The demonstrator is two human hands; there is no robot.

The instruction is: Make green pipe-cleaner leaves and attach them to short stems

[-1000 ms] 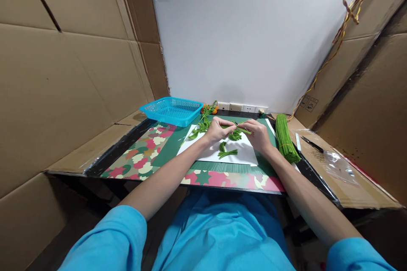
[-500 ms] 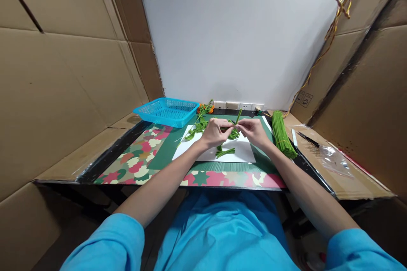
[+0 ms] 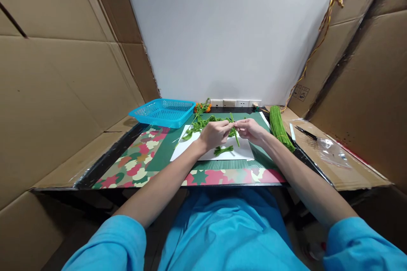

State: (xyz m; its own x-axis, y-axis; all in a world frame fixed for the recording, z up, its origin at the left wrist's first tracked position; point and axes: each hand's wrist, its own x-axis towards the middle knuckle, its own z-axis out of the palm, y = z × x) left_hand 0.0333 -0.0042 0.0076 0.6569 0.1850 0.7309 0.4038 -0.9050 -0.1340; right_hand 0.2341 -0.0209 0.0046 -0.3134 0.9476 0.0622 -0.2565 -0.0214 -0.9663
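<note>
Between my two hands, above the white paper [image 3: 244,152], is a green pipe cleaner [image 3: 237,139]; one end sticks up past the fingertips and the other slants down. My left hand [image 3: 216,134] is closed, thumb and fingers pinching it from the left. From the other side my right hand [image 3: 251,130] pinches it with the fingertips, touching the left ones. A small bundle of short green pipe cleaner pieces [image 3: 223,150] lies on the paper just below. Behind the left hand spreads a heap of curled green pipe cleaners [image 3: 199,124], partly hidden by it.
A blue plastic basket [image 3: 162,112] stands at the back left, beside orange and green pipe cleaner flowers [image 3: 203,107]. To the right lie a thick bundle of green pipe cleaners [image 3: 280,129], black tweezers [image 3: 305,133] and a clear plastic bag [image 3: 333,152]. Cardboard walls flank the table.
The pipe cleaner has turned, its lower end now showing below the fingers. My left hand has rolled over into a tighter fist. The whole view has shifted slightly.
</note>
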